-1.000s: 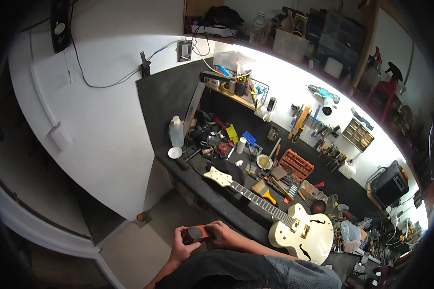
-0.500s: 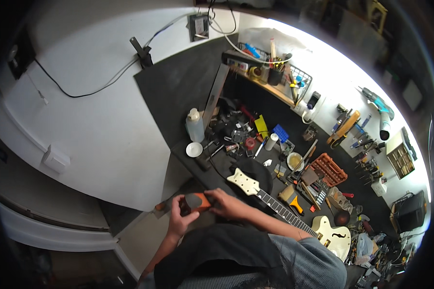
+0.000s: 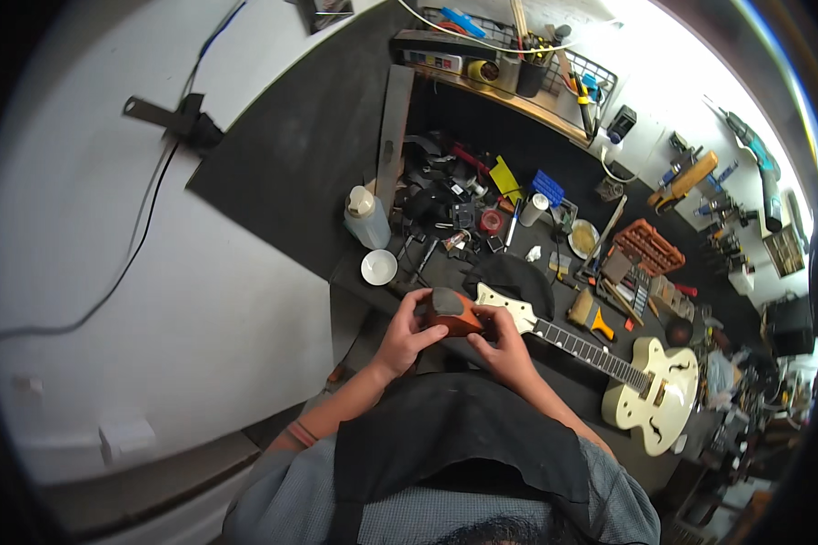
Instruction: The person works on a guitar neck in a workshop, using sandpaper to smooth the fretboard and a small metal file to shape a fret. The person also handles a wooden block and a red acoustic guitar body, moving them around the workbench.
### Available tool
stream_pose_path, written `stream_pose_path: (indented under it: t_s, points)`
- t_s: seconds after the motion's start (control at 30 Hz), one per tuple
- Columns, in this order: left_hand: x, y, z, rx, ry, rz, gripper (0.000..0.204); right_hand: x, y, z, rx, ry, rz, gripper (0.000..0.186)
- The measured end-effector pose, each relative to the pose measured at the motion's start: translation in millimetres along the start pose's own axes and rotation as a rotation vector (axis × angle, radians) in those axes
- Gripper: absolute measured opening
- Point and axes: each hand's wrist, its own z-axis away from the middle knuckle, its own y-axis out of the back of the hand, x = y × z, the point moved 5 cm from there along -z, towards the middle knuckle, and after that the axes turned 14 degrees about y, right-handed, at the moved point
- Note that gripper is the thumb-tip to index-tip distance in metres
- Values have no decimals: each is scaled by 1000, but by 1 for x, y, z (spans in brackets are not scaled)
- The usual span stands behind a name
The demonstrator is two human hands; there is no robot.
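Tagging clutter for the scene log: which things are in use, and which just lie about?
In use:
- orange block with a dark grey face, between left hand and right hand

Lying about:
- cream guitar, headstock beyond the right hand
- yellow-handled brush
- clear bottle
- small white bowl by the bottle

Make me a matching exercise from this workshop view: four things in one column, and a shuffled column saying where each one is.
Things
1. Orange-and-grey block
2. Guitar
3. Small white bowl
4. Drill

Places
A. Against the wall, upper right
B. Beside the bottle
C. Between left hand and right hand
D. Lying with its headstock near the right hand

Pairs: 1-C, 2-D, 3-B, 4-A
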Motion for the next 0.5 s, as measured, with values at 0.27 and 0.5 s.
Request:
stream_pose_path:
  t_s: [0.27, 0.5]
  points:
    - [32, 23, -58, -246, 111, -84, 77, 17, -23, 3, 304, -271, -259, 33]
    - [9, 33, -57, -326, 246, -48, 75, 18, -36, 8, 390, -400, -308, 29]
